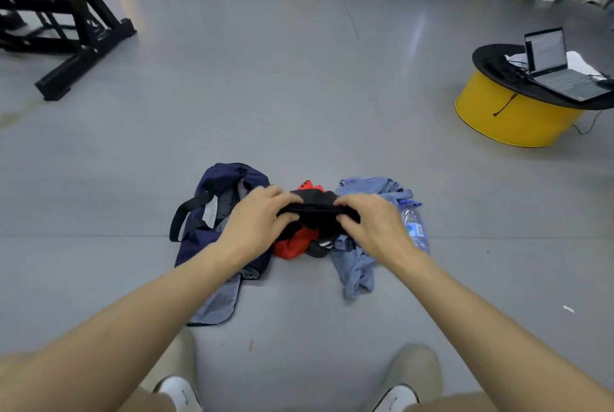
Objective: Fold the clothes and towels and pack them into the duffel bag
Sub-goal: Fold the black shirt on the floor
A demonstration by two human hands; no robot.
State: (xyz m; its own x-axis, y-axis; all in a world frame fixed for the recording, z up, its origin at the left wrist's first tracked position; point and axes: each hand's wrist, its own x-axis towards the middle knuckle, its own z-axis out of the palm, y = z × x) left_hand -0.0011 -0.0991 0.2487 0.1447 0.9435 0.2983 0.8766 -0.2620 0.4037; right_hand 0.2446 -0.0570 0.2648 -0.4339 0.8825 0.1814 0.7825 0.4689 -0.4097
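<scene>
Two hands hold one black garment [319, 209] above the pile. The left hand [255, 222] and the right hand [375, 222] each curl fingers and thumb over its upper edge, pinching the cloth, with the hands close together. The garment hangs bunched over a red garment [292, 245] lying on the floor [299, 96], between the navy duffel bag [226, 175] at the left and a blue towel [355, 265] at the right.

Step in hand, by judgement: the start of folding the black piece. Nothing looks folded yet. Whether the bag already holds anything cannot be told, as its mouth is dark and partly hidden by the left hand.

The next move calls for drawing the hands apart to spread the cloth, finding a straight edge, then laying it flat.

Open floor lies beyond the pile and toward the person's shoes [181, 393]. A water bottle [413, 225] beside the towel and a grey cloth [219, 302] trailing from the bag bound the sides. The gym frame [83, 29] and yellow drum [511, 119] stand well apart.
</scene>
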